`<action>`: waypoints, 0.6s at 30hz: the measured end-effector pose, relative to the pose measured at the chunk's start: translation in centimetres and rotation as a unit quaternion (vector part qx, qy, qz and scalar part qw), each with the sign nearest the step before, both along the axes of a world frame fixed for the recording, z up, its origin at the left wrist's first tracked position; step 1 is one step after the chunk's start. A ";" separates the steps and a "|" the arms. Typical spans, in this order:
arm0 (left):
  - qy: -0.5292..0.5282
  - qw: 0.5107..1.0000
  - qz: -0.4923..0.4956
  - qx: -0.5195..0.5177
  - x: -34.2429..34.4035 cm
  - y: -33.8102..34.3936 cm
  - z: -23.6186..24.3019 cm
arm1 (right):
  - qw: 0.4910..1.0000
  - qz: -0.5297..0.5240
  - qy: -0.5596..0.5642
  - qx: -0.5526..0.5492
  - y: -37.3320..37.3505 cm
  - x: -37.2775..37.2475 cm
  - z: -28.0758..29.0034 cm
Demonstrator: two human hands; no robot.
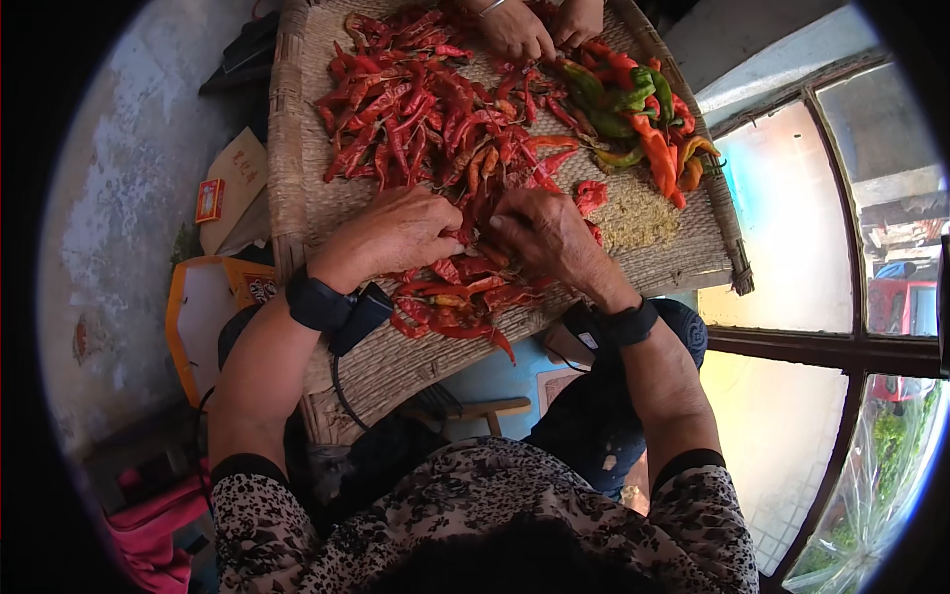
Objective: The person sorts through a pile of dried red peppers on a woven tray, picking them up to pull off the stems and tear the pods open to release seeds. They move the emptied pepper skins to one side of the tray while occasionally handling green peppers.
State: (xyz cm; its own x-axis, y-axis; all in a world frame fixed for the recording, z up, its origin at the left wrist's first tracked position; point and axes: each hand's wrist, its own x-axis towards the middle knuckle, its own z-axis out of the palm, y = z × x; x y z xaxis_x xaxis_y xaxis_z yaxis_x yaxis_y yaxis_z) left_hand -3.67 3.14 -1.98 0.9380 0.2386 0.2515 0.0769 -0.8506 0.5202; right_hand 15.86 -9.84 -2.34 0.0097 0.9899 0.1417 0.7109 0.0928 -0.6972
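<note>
From my remote seat I see a wide woven tray (327, 213) that fills the middle of the view. On it lies a big heap of dried red chillies (416, 114), too many for me to count, spread from 11 o'clock down to the centre. At 2 o'clock of the tray there is a smaller bunch of green and orange peppers (633, 114), and just below it a patch of pale seeds (633, 223).

The left hand (401, 233) rests palm down on the chillies at the centre, its fingers curled; I cannot tell if they are pinched on anything. The right hand (544, 238) is just beside it, at 3 o'clock from it, with fingertips drawn together on a red chilli (487, 230) in the heap. Each wrist has a black band, so two bands. A second small heap of chillies (455, 302) lies near the tray's edge at 6 o'clock from the hands.

At 12 o'clock two hands of another person (539, 25) touch the chillies.

The tray sits over the person's lap. At 9 o'clock there is a rough grey floor with a yellow box (203, 317) and a small red carton (209, 200). At 3 o'clock stands a window with a dark frame (821, 346).
</note>
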 end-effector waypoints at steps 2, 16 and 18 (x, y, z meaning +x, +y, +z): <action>0.131 0.988 -0.012 -0.079 0.5 1.0 1.5 | 0.999 0.006 -0.020 -0.032 -0.1 0.1 -0.1; -0.108 0.980 0.168 0.011 1.5 2.0 3.0 | 0.994 0.057 0.044 -0.082 -1.3 1.0 0.5; -0.004 0.995 0.062 -0.078 1.9 1.0 2.6 | 0.995 0.049 0.045 -0.078 -1.1 1.4 0.8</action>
State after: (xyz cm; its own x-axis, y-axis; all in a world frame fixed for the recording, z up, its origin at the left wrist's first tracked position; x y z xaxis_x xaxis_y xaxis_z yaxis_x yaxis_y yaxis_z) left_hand -1.81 4.09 0.63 0.8966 0.3898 0.2102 0.1720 -0.7438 0.6459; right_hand 17.24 -10.97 -1.56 -0.0827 0.9965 -0.0107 0.6376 0.0447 -0.7690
